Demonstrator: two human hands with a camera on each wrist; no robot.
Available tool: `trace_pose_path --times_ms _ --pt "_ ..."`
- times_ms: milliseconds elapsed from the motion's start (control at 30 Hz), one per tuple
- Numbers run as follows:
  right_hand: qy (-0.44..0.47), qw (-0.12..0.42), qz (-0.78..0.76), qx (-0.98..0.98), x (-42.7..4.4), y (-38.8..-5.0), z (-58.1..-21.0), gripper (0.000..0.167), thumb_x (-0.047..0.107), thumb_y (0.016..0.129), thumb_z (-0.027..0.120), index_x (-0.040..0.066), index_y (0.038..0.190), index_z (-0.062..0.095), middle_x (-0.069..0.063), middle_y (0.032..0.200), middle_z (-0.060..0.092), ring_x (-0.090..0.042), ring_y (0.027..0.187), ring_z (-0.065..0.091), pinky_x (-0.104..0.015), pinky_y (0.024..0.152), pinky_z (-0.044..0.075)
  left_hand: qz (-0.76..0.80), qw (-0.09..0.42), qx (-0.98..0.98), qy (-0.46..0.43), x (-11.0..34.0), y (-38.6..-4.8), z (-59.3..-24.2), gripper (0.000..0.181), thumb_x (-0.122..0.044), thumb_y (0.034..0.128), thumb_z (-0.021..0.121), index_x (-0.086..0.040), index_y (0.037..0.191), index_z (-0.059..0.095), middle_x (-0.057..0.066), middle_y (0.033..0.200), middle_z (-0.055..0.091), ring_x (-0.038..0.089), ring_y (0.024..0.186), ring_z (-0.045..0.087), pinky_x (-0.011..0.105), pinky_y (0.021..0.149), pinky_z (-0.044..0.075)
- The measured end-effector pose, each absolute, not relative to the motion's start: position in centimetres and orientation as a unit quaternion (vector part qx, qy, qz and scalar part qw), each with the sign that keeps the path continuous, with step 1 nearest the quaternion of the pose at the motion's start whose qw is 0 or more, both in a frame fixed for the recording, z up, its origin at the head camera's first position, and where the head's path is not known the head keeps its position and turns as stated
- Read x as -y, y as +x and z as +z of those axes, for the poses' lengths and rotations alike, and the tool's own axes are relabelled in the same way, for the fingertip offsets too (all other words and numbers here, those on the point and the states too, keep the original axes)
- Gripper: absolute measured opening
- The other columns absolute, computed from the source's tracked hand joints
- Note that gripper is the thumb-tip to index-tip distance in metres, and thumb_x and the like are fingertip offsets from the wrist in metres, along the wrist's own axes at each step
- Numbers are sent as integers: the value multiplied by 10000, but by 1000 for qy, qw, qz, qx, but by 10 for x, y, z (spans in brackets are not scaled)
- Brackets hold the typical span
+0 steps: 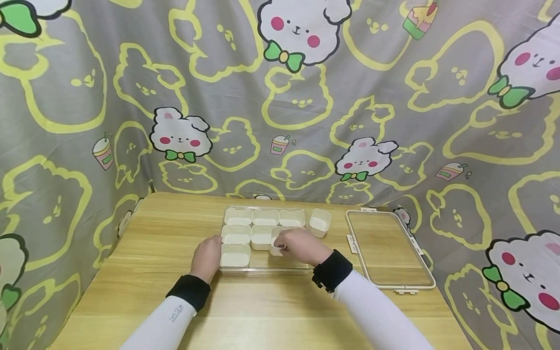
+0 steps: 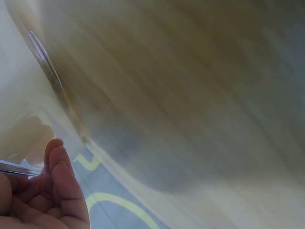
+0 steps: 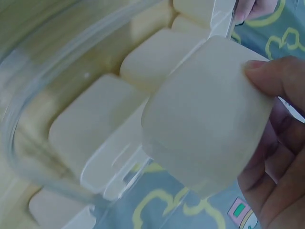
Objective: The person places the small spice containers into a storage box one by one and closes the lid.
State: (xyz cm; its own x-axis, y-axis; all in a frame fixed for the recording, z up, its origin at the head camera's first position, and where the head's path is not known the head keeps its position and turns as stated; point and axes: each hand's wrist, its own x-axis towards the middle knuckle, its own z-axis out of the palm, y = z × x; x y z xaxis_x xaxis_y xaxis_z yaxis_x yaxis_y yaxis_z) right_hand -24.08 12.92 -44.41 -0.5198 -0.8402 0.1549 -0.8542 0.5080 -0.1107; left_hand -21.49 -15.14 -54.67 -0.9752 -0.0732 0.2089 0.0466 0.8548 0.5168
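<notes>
A clear plastic storage box (image 1: 271, 271) lies on the table, with several small white cups (image 1: 236, 256) in rows inside it. My left hand (image 1: 206, 255) is at the box's left side. In the left wrist view its thumb and fingers grip the clear rim (image 2: 18, 169). Over the right part of the box, my right hand (image 1: 302, 244) pinches another small white cup (image 3: 205, 114) by its wall, thumb on one side and fingers on the other. That cup is tilted in the right wrist view. The right hand partly hides it in the head view.
One more white cup (image 1: 320, 222) stands on the table just right of the box. Farther right lies a clear lid (image 1: 393, 287) with a white frame and side clips. A patterned grey curtain (image 1: 245, 97) surrounds the wooden table (image 1: 262, 316).
</notes>
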Motion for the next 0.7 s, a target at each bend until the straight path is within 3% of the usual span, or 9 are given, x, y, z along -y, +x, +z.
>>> trace_pose_path --times_ms 267,700 --pt "495 41 74 865 -108 -236 -454 470 -82 757 665 183 681 285 72 706 252 -80 644 268 -210 574 184 -280 130 951 8 152 -214 -548 290 -87 1056 440 65 898 631 226 793 652 434 788 659 541 693 536" --pt "483 10 64 873 -88 -229 -465 469 -68 788 682 182 661 306 62 699 310 -75 640 298 -189 552 211 -275 140 951 -3 151 -214 -546 294 -70 1054 441 61 856 615 207 742 632 421 741 650 528 663 534"
